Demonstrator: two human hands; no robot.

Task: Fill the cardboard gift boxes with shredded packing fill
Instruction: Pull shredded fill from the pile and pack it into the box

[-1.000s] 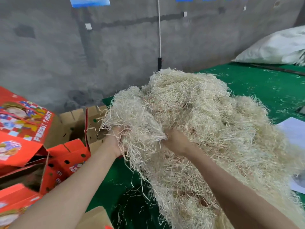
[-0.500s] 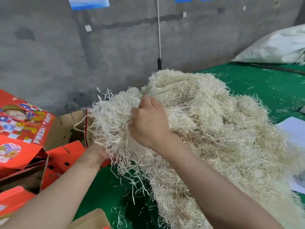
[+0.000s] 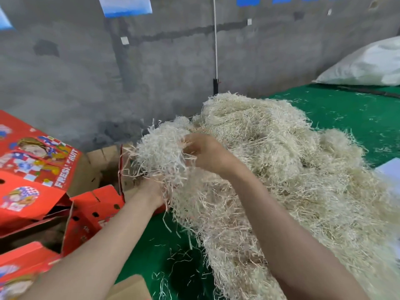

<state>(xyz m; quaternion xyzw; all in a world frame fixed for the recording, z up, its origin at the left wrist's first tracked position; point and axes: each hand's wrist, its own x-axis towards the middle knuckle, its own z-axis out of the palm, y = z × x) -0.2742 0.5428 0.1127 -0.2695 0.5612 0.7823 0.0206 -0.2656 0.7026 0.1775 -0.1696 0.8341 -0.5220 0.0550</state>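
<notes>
green mat (image 3: 357,118) covers the work surface, loose strands scattered on it. grey concrete wall (image 3: 75,83) behind, with a white cord (image 3: 215,40) hanging down it and blue-white sheets (image 3: 127,5) stuck up high. white sack (image 3: 368,63) far right, white paper (image 3: 389,169) at the right edge

shredded fill pile (image 3: 292,180) takes up centre-right of the mat. red printed boxes (image 3: 36,169) sit at left, open box (image 3: 104,165) with brown inside just left of the pile

right hand (image 3: 205,152): fingers curled into the top of a clump (image 3: 160,148) at the pile's left end, gripping it
left hand (image 3: 151,189): under the same clump, fingers buried in strands, can't tell how far they're curled

hands close, right above left, clump between them. clump overlaps the open box's right wall in view
</notes>
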